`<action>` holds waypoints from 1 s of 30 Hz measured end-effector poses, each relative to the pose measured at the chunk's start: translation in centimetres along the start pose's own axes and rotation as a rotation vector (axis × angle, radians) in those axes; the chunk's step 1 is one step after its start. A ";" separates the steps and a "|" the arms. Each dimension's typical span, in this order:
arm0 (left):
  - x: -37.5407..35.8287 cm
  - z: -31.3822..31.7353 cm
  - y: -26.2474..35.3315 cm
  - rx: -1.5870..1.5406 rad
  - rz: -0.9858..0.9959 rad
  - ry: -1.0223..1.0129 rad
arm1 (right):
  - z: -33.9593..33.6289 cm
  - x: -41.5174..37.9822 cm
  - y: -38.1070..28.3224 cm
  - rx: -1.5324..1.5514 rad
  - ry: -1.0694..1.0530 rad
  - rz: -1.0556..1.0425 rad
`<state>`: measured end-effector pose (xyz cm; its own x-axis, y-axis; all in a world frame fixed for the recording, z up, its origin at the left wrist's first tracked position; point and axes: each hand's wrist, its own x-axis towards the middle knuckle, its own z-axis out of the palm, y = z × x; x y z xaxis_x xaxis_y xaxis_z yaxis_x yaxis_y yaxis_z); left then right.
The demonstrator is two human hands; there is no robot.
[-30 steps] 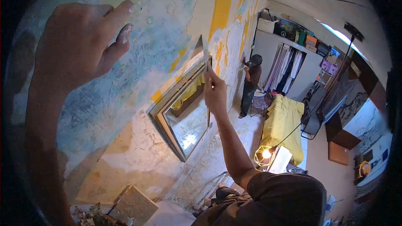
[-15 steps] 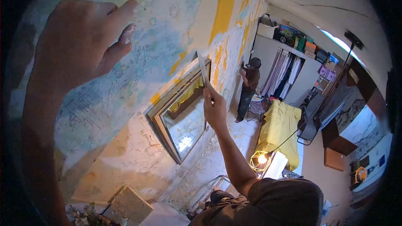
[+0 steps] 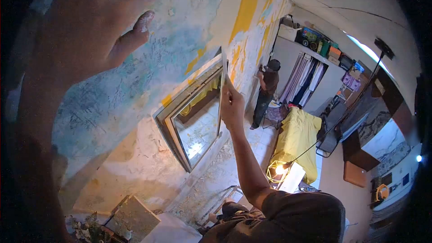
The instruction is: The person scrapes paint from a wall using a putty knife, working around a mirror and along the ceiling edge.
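On the right, my right hand (image 3: 232, 110) is closed around a wide, thin-bladed scraper (image 3: 224, 65). The blade is seen almost edge-on, pointing up beside the frame of a window-like opening (image 3: 173, 128); whether it touches the wall is hard to tell. My left hand (image 3: 92, 24) is raised close to the camera at upper left, over the patchy wall (image 3: 184, 22). Its index finger and thumb are apart with nothing visible between them, and the thumb is dusted white. The other fingers are partly hidden. Blue, white and yellow layers show on the wall.
Another person (image 3: 269, 83) stands farther along the wall, hands up against it. A yellow-covered piece of furniture (image 3: 297, 137), a lit cage lamp (image 3: 280, 170) and a hanging-clothes closet (image 3: 303, 78) are to the right. Below stand a box (image 3: 135, 218) and a plant (image 3: 90, 229).
The scraper has turned more upright, its tip shifting right and slightly up. My left hand has moved up and slightly right in view. The other person stays at the wall.
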<state>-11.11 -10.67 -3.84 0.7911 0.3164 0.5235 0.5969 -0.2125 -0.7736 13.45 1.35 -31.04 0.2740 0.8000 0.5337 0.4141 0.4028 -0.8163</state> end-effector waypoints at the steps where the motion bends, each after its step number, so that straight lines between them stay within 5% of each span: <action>1: 0.1 -0.2 0.2 0.009 -0.035 -0.052 | 0.2 0.6 0.1 0.020 0.011 -0.019; 21: -0.7 0.2 -1.2 -0.071 -0.082 -0.124 | 0.5 -1.0 -0.6 0.091 -0.056 -0.028; 24: -1.6 2.4 -2.1 -0.050 -0.023 -0.027 | 0.7 -1.2 -1.0 0.101 -0.091 -0.044; 30: 4.0 4.6 1.0 -0.108 0.124 -0.152 | -1.1 -0.5 -2.6 0.091 -0.083 0.034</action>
<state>-7.95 -5.42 -4.20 0.8348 0.4157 0.3609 0.5139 -0.3535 -0.7816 13.13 -0.60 -28.93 0.2120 0.8463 0.4888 0.3243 0.4109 -0.8521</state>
